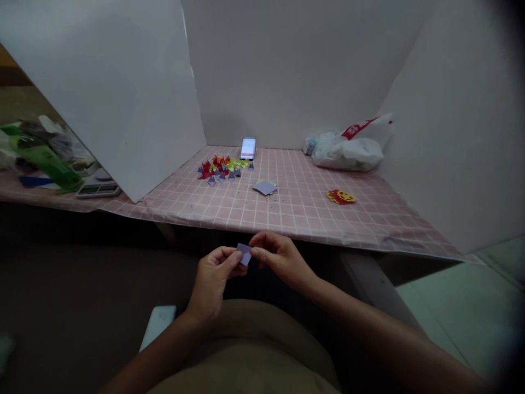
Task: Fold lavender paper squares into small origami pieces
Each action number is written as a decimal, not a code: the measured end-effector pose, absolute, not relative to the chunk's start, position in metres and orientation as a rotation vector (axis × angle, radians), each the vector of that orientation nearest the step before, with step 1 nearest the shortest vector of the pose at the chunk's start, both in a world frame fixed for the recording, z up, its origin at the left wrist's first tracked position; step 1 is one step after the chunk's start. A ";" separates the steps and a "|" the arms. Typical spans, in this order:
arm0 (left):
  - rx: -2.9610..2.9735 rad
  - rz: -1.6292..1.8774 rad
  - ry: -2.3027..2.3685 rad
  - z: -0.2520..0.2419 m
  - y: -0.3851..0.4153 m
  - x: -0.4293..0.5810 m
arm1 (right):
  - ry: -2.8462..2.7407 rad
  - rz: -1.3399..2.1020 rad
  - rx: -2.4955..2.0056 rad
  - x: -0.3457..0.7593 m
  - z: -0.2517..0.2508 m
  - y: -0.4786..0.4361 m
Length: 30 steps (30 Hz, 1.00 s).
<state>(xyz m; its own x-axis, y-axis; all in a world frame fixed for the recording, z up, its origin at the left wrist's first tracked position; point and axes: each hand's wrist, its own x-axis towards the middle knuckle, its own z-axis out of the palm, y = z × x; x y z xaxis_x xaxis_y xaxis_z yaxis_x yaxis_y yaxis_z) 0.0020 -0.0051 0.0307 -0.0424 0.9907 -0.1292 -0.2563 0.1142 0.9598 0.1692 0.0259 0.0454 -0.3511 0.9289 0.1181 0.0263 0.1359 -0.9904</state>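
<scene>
Between my two hands, in front of the table edge, is a small folded piece of purple paper (244,254). My left hand (215,273) pinches its left side, thumb on top. At its right edge, the thumb and fingertips of my right hand (283,257) are closed on the paper. A stack of purple and yellow-green paper squares (266,187) lies on the table straight ahead. Left of that stack sits a cluster of small folded paper pieces (221,167) in red, orange, yellow and purple.
The table (295,213) has a pink checked cover. A lit phone (248,148) leans at the back. Red and yellow cut-out shapes (341,197) and a white plastic bag (348,150) lie rightward. White panels (287,71) surround the table; a scale (98,187) stands left.
</scene>
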 end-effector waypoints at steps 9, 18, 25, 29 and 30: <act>0.946 1.108 1.119 0.029 -0.008 0.005 | -1.767 0.913 -0.940 0.168 0.038 0.026; 0.653 1.243 0.956 0.026 -0.006 0.003 | -1.624 1.228 -0.961 0.175 0.052 0.029; 0.571 1.224 0.898 0.026 -0.006 0.004 | -1.632 1.279 -0.887 0.168 0.044 0.026; 0.550 1.184 0.890 0.027 -0.006 0.006 | -1.666 1.218 -0.914 0.169 0.043 0.026; 0.535 1.163 0.887 0.027 -0.007 0.007 | -1.675 1.194 -0.922 0.170 0.043 0.026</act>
